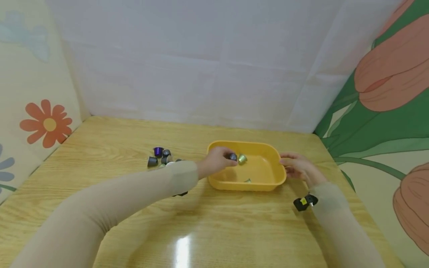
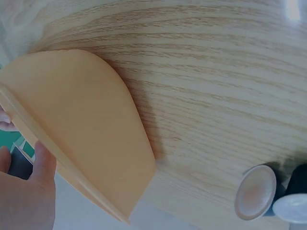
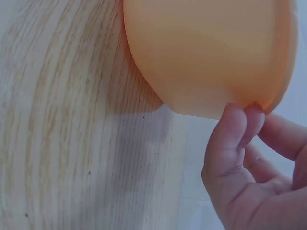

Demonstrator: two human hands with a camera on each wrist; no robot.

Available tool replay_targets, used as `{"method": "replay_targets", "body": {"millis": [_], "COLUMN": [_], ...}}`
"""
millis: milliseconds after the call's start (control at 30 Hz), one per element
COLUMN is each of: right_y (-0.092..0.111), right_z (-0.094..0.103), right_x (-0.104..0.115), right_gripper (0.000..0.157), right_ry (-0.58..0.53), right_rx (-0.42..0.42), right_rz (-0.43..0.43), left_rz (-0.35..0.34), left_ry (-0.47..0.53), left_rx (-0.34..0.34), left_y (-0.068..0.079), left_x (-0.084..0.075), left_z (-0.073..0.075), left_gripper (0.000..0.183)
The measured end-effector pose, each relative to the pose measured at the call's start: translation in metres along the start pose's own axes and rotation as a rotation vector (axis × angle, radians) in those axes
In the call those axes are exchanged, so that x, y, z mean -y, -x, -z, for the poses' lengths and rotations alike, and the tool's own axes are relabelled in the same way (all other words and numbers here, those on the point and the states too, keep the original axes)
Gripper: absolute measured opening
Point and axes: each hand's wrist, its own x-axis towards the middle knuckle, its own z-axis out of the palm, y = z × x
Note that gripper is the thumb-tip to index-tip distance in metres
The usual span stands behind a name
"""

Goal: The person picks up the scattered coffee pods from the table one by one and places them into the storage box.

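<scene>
My left hand (image 1: 217,160) reaches over the left rim of a yellow plastic tub (image 1: 264,183) and pinches a dark coffee capsule (image 1: 232,156) between thumb and fingers. The left wrist view shows that dark capsule (image 2: 20,164) just past the tub's rim. Inside the tub lie a light green capsule (image 1: 242,159) and another small greenish one (image 1: 248,181) by the near wall. At the tub's right end, my right hand (image 1: 299,167) grips the rim, fingertips (image 3: 233,115) against the outer wall.
Left of the tub, a group of capsules includes a purple one (image 1: 158,151) and a black one (image 1: 152,161); my left sleeve hides part of it. A white cloth (image 1: 187,74) hangs behind the wooden table (image 1: 234,230). A black wrist device (image 1: 305,203) sits at my right cuff.
</scene>
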Motion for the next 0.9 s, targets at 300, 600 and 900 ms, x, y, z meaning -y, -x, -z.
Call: {"method": "replay_targets", "body": {"millis": [300,600,900], "right_y": [0.001,0.001,0.001], "right_z": [0.0,-0.001,-0.001], "right_x": [0.001,0.002,0.001], "right_gripper": [0.049,0.05,0.051], "right_ry": [0.002,-0.003,-0.016], "right_rx": [-0.014,-0.007,-0.003], "right_rz": [0.01,0.011,0.007], "left_rz": [-0.019,-0.053,-0.109], "left_ry": [-0.016,-0.035,-0.074], "left_rx": [0.034,0.078,0.101], "left_y": [-0.003,-0.007,-0.018], "left_x": [-0.008,-0.013,-0.013], "left_z": [-0.005,-0.01,-0.02], "left_gripper": [0.032,0.029,0.026]}}
